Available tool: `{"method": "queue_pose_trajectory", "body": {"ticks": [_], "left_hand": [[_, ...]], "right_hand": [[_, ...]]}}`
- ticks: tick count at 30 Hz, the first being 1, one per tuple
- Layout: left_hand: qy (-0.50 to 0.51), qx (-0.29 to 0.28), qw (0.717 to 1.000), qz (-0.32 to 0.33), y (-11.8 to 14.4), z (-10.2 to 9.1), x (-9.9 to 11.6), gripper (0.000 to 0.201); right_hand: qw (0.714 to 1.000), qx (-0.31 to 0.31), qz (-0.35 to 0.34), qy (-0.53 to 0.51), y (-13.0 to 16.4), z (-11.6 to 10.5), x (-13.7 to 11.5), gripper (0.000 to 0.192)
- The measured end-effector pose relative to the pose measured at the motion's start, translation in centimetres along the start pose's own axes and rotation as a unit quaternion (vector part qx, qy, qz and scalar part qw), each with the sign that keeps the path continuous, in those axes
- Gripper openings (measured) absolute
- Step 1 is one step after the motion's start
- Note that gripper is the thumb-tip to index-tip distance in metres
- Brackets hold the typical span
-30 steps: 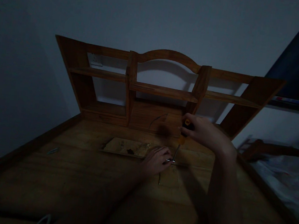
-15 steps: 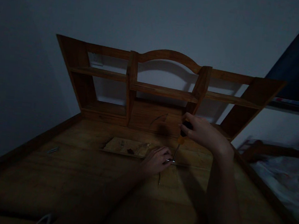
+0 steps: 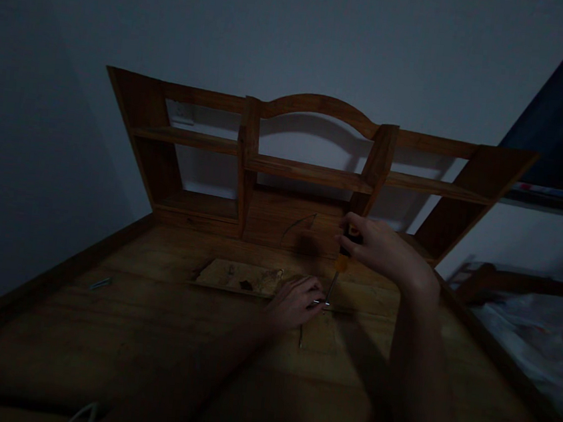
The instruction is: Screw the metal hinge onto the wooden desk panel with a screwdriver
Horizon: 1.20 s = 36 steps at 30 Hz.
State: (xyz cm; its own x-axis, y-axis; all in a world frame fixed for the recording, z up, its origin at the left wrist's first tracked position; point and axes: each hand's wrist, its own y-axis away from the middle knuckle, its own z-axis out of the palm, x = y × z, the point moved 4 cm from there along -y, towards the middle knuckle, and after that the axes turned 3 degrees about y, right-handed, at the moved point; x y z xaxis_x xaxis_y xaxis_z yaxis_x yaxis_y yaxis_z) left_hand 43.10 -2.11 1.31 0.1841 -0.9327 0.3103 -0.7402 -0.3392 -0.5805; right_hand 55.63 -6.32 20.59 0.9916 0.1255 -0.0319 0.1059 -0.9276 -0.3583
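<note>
- A screwdriver [image 3: 339,264] with an orange-and-black handle is held nearly upright, tilted slightly, its shaft running down to a small metal fitting [image 3: 321,302] on the wooden desk top [image 3: 148,331], right of centre.
- No brand, label or writing can be read — the scene is too dark.
- The right hand [image 3: 382,252] is wrapped around the handle from the right, fingers closed on it, the forearm stretched forward and raised above the desk.
- The left hand [image 3: 295,301] lies low on the desk, its fingertips pinched at the metal fitting beside the screwdriver tip.
- A pale wooden board [image 3: 239,277] lies flat just left of the left hand, touching or nearly so.
- Bare desk surface is seen to the left and towards the near edge; a small metal piece [image 3: 99,282] lies well apart at the left.
- A shelf unit [image 3: 310,170] stands at the desk's back edge, just behind the right hand.
</note>
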Motion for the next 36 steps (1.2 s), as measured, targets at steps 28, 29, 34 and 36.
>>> {"method": "queue_pose_trajectory", "body": {"ticks": [28,29,34,36], "left_hand": [[0.000,-0.009,1.000,-0.006,0.0,-0.2,-0.1,0.016],[0.001,-0.007,1.000,-0.006,0.0,-0.2,-0.1,0.016],[0.009,-0.004,1.000,-0.001,0.0,-0.1,0.0,0.016],[0.010,-0.007,1.000,0.001,0.0,-0.1,-0.1,0.016]], "right_hand": [[1.000,-0.001,0.010,-0.004,0.1,-0.6,0.7,0.032],[1.000,-0.003,0.023,0.003,0.1,-0.5,0.8,0.035],[1.000,-0.004,0.005,0.002,0.1,-0.6,0.9,0.037],[1.000,-0.007,-0.011,-0.010,0.2,-0.7,0.8,0.034]]}}
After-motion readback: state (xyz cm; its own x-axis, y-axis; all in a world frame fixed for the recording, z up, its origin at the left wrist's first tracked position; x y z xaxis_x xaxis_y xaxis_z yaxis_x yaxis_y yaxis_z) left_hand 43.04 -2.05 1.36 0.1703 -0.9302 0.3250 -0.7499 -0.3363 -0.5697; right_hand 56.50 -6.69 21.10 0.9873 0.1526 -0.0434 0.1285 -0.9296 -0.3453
